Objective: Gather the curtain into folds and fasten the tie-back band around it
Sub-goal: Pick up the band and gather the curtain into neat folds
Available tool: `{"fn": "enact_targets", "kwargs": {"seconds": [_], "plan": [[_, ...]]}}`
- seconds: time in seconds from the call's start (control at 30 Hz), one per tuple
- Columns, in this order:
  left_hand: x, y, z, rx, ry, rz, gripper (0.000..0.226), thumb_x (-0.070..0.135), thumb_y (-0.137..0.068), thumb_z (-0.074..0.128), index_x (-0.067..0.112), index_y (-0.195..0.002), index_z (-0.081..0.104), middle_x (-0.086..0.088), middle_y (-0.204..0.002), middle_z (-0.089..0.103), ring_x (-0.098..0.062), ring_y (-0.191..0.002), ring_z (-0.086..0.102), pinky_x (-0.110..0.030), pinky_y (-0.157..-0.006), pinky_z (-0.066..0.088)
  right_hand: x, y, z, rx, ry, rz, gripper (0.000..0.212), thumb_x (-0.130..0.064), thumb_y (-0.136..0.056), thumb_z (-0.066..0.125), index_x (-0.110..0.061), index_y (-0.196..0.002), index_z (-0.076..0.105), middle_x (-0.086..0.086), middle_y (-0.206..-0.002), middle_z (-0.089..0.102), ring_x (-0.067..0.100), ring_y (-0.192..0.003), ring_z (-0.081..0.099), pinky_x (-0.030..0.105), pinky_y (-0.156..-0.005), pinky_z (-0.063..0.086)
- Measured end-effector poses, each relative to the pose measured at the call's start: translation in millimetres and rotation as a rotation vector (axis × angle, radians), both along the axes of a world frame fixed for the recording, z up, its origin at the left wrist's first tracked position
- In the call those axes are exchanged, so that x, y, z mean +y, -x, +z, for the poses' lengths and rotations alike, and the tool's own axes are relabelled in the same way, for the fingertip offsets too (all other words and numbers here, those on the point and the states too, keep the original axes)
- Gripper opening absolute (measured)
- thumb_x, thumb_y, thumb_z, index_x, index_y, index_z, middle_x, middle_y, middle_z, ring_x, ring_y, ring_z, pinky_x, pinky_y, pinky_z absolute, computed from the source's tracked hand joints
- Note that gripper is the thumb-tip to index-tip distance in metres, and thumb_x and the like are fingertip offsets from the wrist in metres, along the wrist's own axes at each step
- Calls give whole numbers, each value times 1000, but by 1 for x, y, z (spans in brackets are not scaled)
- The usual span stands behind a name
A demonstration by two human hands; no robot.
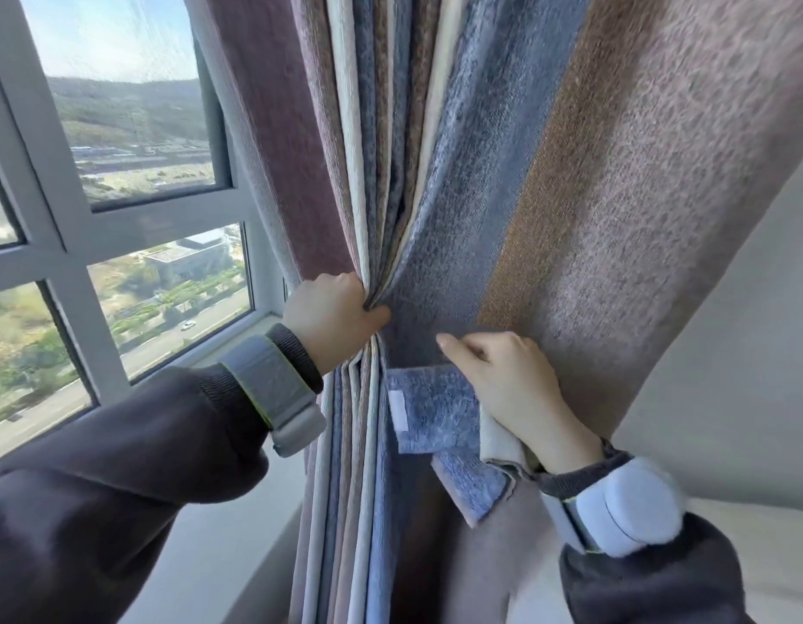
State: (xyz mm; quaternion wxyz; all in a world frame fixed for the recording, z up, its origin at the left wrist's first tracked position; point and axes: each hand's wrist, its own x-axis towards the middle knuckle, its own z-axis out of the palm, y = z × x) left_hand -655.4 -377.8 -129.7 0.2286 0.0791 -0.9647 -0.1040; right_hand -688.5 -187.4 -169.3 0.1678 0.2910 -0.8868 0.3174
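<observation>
Head view: striped, coarse-woven curtain point(435, 218) hangs beside window point(134, 182). Left hand point(332, 313), fingers closed, pinches narrow pleats together. Right hand point(503, 389), fingers curled, grips blue textured band point(431, 412) with white fastener patch, lying against the curtain below the pinch.

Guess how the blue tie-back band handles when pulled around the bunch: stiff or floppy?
Probably floppy: the tie-back band bends and droops below the right hand. Likely light, thin fabric. The white patch at its end looks like a fastener, so it may snag the curtain.
</observation>
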Motion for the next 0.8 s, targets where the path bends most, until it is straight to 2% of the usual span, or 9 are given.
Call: {"fn": "enact_targets", "kwargs": {"seconds": [0.07,0.13,0.23,0.37,0.4,0.53,0.67,0.8], "plan": [[4,7,2,-6,10,-6,51,39,-89,52,11,-54,28,-4,-55,36,-28,-61,45,-32,-56,34,24,0,4,15,25,-85,59,-51,-91,50,-21,-41,36,-6,-42,45,11,-41,32,31,-46,24],[5,11,5,-3,28,-10,52,39,-90,51,10,-54,27,-4,-55,34,-28,-59,43,-32,-57,33,44,-2,9,2,15,-188,62,-53,-89,50,-18,-42,30,2,-39,34,17,-44,35,33,-49,27],[22,24,7,-5,47,-63,52,37,-90,50,11,-54,25,-3,-55,32,-28,-62,43,-32,-58,33,86,-7,15,-53,-66,-385,64,-63,-86,45,-12,-48,36,2,-42,34,23,-48,40,34,-49,29],[49,37,11,12,16,-107,50,36,-90,50,11,-55,25,-9,-63,41,-31,-67,46,-33,-59,36,120,-8,18,-116,-138,-596,72,-75,-78,40,-9,-54,53,6,-55,52,29,-61,51,33,-53,33],[51,39,12,16,8,-104,49,36,-90,50,12,-55,25,-11,-68,44,-32,-68,46,-33,-60,36,118,-5,18,-120,-158,-614,72,-78,-77,38,-11,-56,55,6,-60,55,30,-67,52,33,-54,33],[66,48,15,35,5,-141,50,37,-90,50,13,-55,25,-13,-71,45,-34,-71,50,-33,-60,37,107,7,21,-143,-140,-591,67,-77,-78,40,-14,-54,34,2,-65,49,27,-71,52,31,-54,31],[64,46,14,25,1,-149,50,39,-89,50,12,-54,27,-5,-56,37,-31,-64,47,-32,-58,37,78,28,24,-146,-76,-546,66,-75,-78,43,-11,-70,55,6,-75,59,30,-77,56,33,-61,38],[53,40,8,25,-21,-137,51,40,-89,50,11,-53,28,-4,-53,34,-31,-62,47,-32,-57,38,48,36,21,-127,-35,-441,50,-58,-86,48,-19,-56,37,2,-62,47,30,-71,53,31,-55,32]]}}
